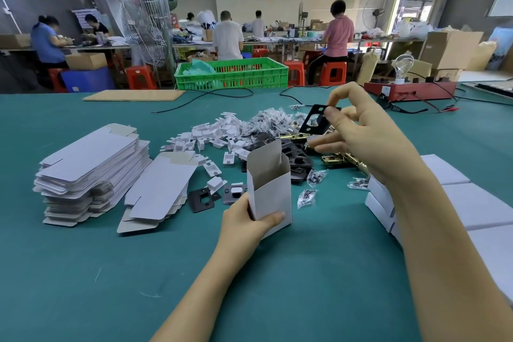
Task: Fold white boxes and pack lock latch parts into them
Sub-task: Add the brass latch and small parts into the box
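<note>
My left hand (248,221) grips a folded white box (270,189) near its bottom, held upright with the top flap open. My right hand (361,133) is raised above the parts pile and pinches a black strike plate (313,121) between thumb and forefinger. Beneath it lie dark plates (294,155), brass latch bodies (338,158), small bagged screws (306,197) and white plastic inserts (219,133). Two more black plates (201,198) lie flat on the green table left of the box.
Stacks of flat unfolded white boxes (91,172) sit at the left. Finished white boxes (472,208) are stacked at the right. At the table's far edge are a green crate (236,75), a cardboard sheet (133,95), black cables and a red test unit (410,90). Workers sit beyond.
</note>
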### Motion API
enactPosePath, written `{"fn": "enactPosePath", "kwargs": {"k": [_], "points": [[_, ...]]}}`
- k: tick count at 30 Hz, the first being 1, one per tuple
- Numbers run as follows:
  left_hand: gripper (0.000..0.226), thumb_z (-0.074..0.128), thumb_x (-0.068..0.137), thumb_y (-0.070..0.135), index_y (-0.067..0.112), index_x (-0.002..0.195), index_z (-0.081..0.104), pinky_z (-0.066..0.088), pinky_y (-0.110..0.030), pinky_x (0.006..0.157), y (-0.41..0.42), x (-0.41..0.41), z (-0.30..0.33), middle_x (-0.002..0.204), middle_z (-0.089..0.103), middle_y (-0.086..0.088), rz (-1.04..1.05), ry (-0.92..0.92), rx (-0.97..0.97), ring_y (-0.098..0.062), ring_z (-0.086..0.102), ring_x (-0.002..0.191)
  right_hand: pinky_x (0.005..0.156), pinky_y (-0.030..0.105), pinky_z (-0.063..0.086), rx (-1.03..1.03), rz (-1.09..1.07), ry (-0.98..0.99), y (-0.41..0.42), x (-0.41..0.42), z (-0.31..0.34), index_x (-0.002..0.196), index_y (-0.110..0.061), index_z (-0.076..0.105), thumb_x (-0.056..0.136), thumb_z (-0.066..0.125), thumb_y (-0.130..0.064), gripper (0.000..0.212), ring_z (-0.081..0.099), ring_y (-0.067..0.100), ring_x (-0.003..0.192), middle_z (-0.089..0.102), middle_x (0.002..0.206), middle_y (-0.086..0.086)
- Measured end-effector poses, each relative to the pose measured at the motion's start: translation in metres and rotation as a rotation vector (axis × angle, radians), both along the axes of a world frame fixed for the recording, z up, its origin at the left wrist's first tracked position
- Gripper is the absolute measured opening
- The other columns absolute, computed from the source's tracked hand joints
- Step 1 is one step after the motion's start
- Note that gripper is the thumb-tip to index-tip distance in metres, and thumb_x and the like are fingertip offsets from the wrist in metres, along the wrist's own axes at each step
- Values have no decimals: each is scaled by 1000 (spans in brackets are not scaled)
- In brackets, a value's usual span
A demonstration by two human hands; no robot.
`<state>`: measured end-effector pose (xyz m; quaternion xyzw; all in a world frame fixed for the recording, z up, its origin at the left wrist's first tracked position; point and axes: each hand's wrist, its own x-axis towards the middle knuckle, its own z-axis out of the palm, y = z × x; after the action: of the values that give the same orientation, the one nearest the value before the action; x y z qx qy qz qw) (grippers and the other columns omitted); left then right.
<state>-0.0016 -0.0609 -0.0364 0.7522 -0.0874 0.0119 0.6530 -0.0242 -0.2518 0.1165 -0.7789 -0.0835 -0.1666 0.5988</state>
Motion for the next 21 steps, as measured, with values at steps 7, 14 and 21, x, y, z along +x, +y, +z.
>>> {"fn": "enactPosePath", "kwargs": {"k": [7,14,21], "points": [[34,83,75,15,29,103,69,49,-10,68,0,-1,1,92,73,21,-15,-23,16,3,67,86,70,32,60,-6,-29,10,-4,0,0,98,-23,42,100,46,-6,18,73,28,74,60,93,17],[38,80,77,11,40,97,66,46,-7,65,-1,-6,4,90,70,28,-59,-78,58,7,64,81,66,26,56,-514,153,-70,-1,-16,15,84,-12,67,78,73,4,19,70,18,70,71,75,0],[35,78,65,26,45,91,66,48,-11,63,-3,-10,8,88,71,25,-56,-59,33,3,65,79,58,13,40,-874,101,-100,19,-12,11,96,-17,73,85,66,-4,18,56,2,65,62,70,-13]]}}
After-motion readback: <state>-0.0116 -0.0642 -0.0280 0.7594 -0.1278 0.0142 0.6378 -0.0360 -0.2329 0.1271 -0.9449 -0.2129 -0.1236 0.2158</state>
